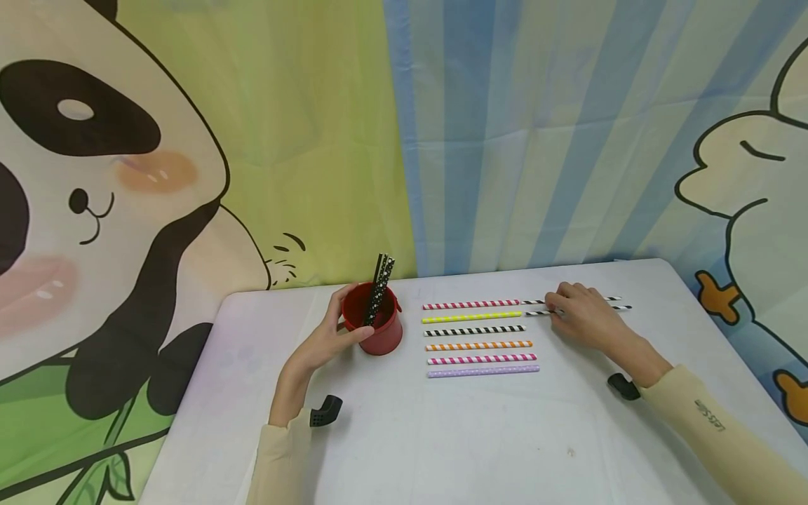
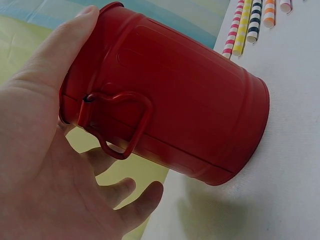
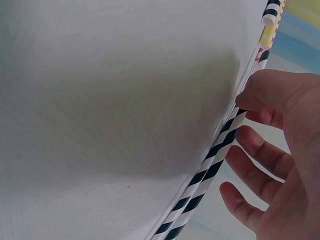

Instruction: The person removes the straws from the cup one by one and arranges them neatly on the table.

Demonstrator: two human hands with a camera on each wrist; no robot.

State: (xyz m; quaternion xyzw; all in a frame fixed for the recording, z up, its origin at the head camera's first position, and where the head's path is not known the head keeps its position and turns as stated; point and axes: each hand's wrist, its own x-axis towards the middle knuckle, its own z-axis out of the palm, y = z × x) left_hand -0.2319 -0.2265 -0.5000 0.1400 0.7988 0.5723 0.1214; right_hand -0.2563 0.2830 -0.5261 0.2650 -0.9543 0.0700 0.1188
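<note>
A red bucket [image 1: 382, 339] stands tilted on the white table, with black dotted straws [image 1: 379, 291] in it. My left hand [image 1: 325, 341] holds it by the rim, thumb on the near side; in the left wrist view the hand [image 2: 55, 135] wraps the rim of the bucket [image 2: 175, 95] beside its wire handle. At the right, my right hand [image 1: 583, 314] is over two black-and-white striped straws [image 1: 621, 307]. In the right wrist view the thumb and forefinger of the hand [image 3: 280, 150] pinch at one striped straw [image 3: 200, 175], the other fingers loosely bent.
Between the hands several straws lie in parallel rows: red-striped [image 1: 470, 305], yellow [image 1: 472, 318], black-and-white [image 1: 475, 330], orange [image 1: 478, 346], pink [image 1: 482, 359] and lilac [image 1: 482, 372]. A patterned curtain [image 1: 505, 140] hangs behind the table [image 1: 473, 442].
</note>
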